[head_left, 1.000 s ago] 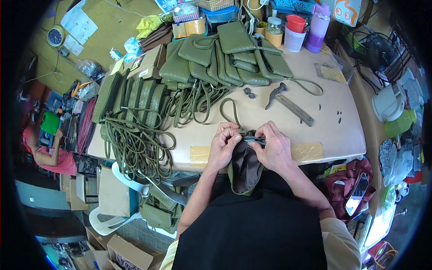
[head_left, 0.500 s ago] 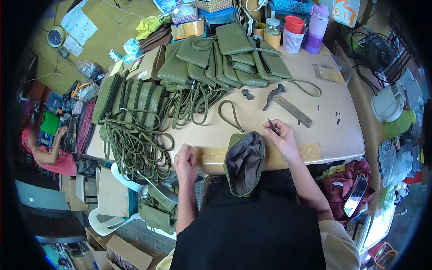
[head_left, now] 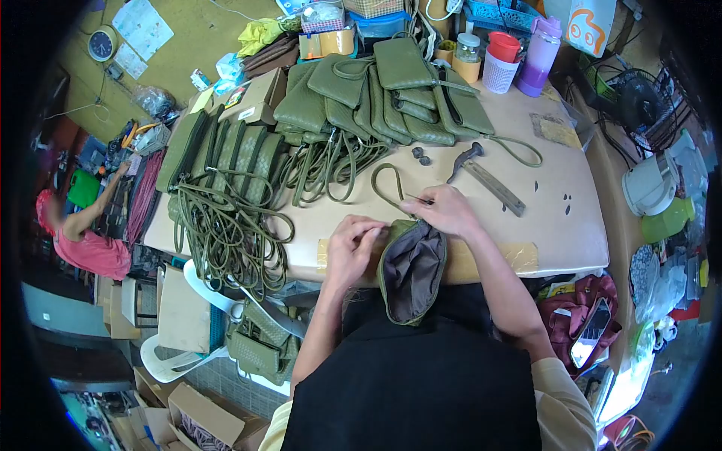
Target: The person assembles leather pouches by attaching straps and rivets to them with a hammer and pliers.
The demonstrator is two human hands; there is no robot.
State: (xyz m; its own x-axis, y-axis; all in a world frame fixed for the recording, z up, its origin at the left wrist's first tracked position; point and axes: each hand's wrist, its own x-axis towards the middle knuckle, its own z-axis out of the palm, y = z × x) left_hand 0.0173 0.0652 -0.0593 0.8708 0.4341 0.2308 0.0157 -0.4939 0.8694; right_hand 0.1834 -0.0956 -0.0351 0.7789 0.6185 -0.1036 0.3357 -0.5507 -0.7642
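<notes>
An olive green pouch (head_left: 410, 274) with a brown lining lies open at the table's near edge, hanging over my lap, its strap (head_left: 385, 184) looping away across the table. My left hand (head_left: 355, 246) rests at the pouch's left rim, fingers curled on the edge. My right hand (head_left: 445, 210) sits at the top of the pouch mouth and pinches a thin dark pointed tool (head_left: 420, 199).
Finished green pouches (head_left: 383, 98) and rows of woven bags (head_left: 226, 158) with tangled straps (head_left: 226, 233) fill the table's far and left parts. A hammer (head_left: 463, 160) and metal bar (head_left: 493, 185) lie right of centre. Cups and a purple bottle (head_left: 540, 46) stand behind. A person in pink (head_left: 83, 240) sits at far left.
My left hand came up from below the table edge to the pouch's rim. My right hand moved left with the tool to the pouch's mouth.
</notes>
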